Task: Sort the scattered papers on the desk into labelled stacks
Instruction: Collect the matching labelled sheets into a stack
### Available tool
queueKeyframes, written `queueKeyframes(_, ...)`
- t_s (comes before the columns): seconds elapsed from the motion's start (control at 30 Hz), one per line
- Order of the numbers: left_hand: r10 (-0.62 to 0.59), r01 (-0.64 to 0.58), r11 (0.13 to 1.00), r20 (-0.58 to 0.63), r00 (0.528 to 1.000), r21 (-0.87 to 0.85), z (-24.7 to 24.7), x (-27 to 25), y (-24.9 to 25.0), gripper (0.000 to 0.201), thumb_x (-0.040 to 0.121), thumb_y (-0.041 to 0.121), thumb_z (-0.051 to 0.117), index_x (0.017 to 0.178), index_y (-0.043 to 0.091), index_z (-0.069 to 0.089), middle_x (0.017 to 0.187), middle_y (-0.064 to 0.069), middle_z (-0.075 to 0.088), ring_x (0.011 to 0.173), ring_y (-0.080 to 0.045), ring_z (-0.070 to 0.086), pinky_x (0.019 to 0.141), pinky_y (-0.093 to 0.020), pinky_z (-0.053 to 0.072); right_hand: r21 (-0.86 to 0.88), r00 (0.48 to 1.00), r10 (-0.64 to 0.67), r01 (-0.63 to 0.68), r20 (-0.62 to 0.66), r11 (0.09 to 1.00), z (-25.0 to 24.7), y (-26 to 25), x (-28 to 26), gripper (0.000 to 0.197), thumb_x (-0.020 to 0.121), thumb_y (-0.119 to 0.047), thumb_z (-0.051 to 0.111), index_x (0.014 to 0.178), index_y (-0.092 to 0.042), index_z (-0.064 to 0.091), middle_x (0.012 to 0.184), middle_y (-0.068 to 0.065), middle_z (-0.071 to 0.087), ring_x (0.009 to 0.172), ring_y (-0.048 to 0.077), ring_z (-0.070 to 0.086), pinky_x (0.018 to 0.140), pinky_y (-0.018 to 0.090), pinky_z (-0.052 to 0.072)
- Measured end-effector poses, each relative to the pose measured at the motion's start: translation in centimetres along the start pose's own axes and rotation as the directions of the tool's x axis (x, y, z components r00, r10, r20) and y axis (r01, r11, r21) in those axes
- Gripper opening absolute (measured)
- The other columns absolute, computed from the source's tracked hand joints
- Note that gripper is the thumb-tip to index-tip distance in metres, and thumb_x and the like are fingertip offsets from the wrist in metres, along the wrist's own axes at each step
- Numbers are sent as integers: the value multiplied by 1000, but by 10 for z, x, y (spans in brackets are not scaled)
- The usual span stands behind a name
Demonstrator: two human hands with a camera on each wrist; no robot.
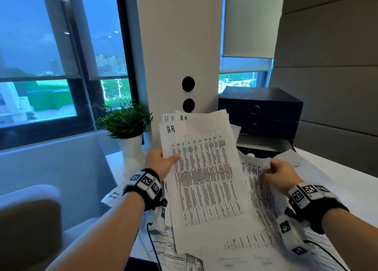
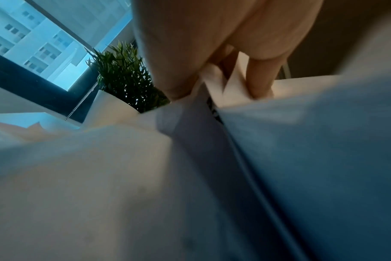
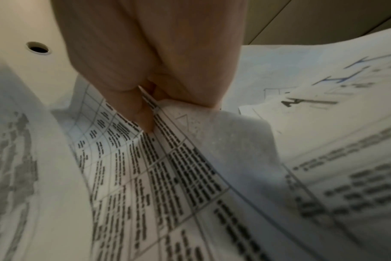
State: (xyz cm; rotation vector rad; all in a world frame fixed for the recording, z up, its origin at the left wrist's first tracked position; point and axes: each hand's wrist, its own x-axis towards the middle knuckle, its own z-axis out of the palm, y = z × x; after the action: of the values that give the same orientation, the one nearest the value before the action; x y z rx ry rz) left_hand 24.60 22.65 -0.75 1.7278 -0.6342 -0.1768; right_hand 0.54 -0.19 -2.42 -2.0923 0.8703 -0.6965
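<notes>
Papers marked H.R, three by our count, fan upright at 12 o'clock, our left hand (image 1: 161, 162) pinching their left edge. Our right hand (image 1: 280, 173) pinches one table sheet (image 1: 255, 165) at 3 o'clock; loose sheets (image 1: 251, 256) cover the desk (image 1: 351, 175).

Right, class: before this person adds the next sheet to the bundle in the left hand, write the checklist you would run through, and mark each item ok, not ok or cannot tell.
1. Left hand grips the H.R bundle firmly, thumb on the front: ok.
2. All sheets in that bundle carry the H.R label: three labels show at the top; any others, cannot tell.
3. Right hand pinches the table sheet by its upper edge: ok.
4. The label on that sheet matches H.R: cannot tell, no label is in sight.
5. Only one sheet is pinched: cannot tell.
6. Papers still lie unsorted on the desk, one marked I.T: not ok.
</notes>
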Motion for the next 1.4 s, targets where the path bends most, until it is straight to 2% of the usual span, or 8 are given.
queueKeyframes(0.13, -13, 13, 1000, 4, 1000, 18, 7, 1, 4, 30, 81, 11, 73, 110, 8, 66, 105, -5, 69, 94, -20, 65, 85, -31, 52, 23, 1000, -7, 7, 8, 1000, 7, 7, -4, 24, 79, 9, 63, 88, -12, 66, 84, 3, 70, 82, 15, 66, 66, 20, 46)
queueKeyframes(0.43, 102, -106, 993, -74, 992, -49, 4, 7, -10, 73, 71, 2, 79, 131, 19, 40, 113, 3, 58, 100, -13, 56, 88, -30, 45, 179, 997, -49, 59, -63, 982, 2, -5, 2, 29, 84, 11, 59, 91, -16, 66, 88, -3, 70, 84, 8, 66, 67, 16, 47)
queueKeyframes(0.63, -6, -4, 990, -68, 998, -141, 3, 15, -7, 25, 85, 13, 69, 110, 11, 66, 101, -3, 69, 95, -22, 66, 85, -35, 52, 214, 995, -37, 58, -98, 975, -7, -7, 3, 37, 83, 13, 57, 93, -22, 64, 89, -11, 67, 71, -11, 63, 60, 5, 48)
queueKeyframes(0.87, -49, 27, 997, -323, 945, -72, -22, 20, -10, 29, 88, 16, 66, 113, 2, 63, 109, -13, 67, 96, -26, 63, 82, -33, 48, 158, 953, 76, -30, -292, 987, -27, 2, 2, 21, 84, 6, 59, 96, -10, 67, 89, 11, 69, 69, 14, 60, 58, 21, 45)
queueKeyframes(1.03, 16, -12, 1000, -298, 954, 14, -27, 10, 7, 37, 85, 6, 68, 121, 6, 56, 110, -7, 63, 100, -24, 61, 85, -32, 47, 307, 933, 122, -13, -339, 952, -49, -4, 1, 17, 86, 2, 62, 88, -15, 68, 95, 10, 71, 88, 28, 68, 86, 44, 55)
queueKeyframes(1.17, 106, -105, 994, -297, 949, 21, -17, -4, 25, 53, 85, -1, 64, 130, 8, 36, 105, -2, 53, 91, -20, 56, 74, -24, 44, 386, 930, 137, 5, -340, 923, -58, -7, -5, 23, 85, 3, 63, 77, -18, 66, 87, 8, 71, 91, 33, 68, 89, 49, 54)
queueKeyframes(1.27, 176, -177, 984, -325, 929, 27, -12, -10, 22, 48, 85, -5, 60, 114, 16, 28, 105, -7, 54, 76, -15, 56, 57, -11, 39, 401, 929, 174, -30, -327, 916, -63, -1, -11, 19, 86, 0, 64, 79, -17, 67, 89, 11, 71, 90, 33, 69, 89, 48, 54)
queueKeyframes(1.4, 204, -173, 975, -257, 945, 139, -11, -11, 11, 27, 87, -4, 53, 96, 19, 42, 100, -4, 56, 66, -19, 54, 51, -21, 42, 234, 924, 175, -97, -340, 967, -66, 12, -16, 11, 85, -7, 68, 80, -16, 69, 81, 9, 72, 75, 25, 68, 84, 44, 56)
